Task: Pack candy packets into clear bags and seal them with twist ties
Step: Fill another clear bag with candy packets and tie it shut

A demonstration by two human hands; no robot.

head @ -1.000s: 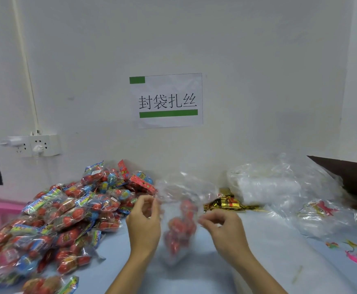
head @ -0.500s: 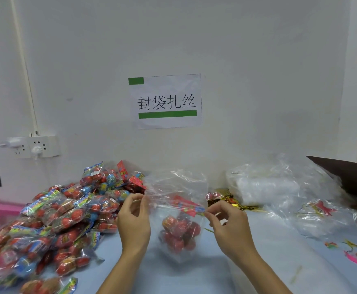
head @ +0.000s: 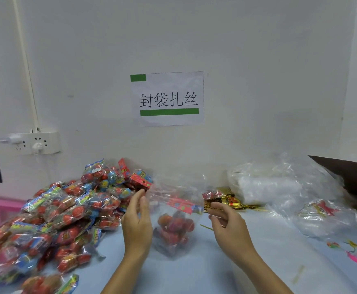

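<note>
Partly hidden behind the left hand (head: 138, 225), the clear bag (head: 174, 219) stands roughly upright on the pale blue table (head: 194, 272), its long axis vertical and its open mouth pointing up toward the wall. Its upper film is so transparent and blurred that the rim is hard to trace. Inside, red round candies fill the bottom, and a candy packet (head: 180, 205) with a red patterned header lies tilted across the bag's middle. The left hand appears to pinch the bag's left upper edge between thumb and fingers, though the contact itself is hard to see through the film. The right hand (head: 226, 225) has its fingers curled at the bag's right edge, pinching a thin gold twist tie (head: 206, 227) that sticks out leftward and slightly up from under the fingers.

To the left, a large heap of candy packets (head: 63, 215) runs off the frame's left and bottom edges. Behind the right hand lies a bundle of gold twist ties (head: 230, 201), and further right a pile of empty clear bags (head: 279, 187), crumpled and indistinct. A paper sign (head: 168, 98) hangs on the wall above.
</note>
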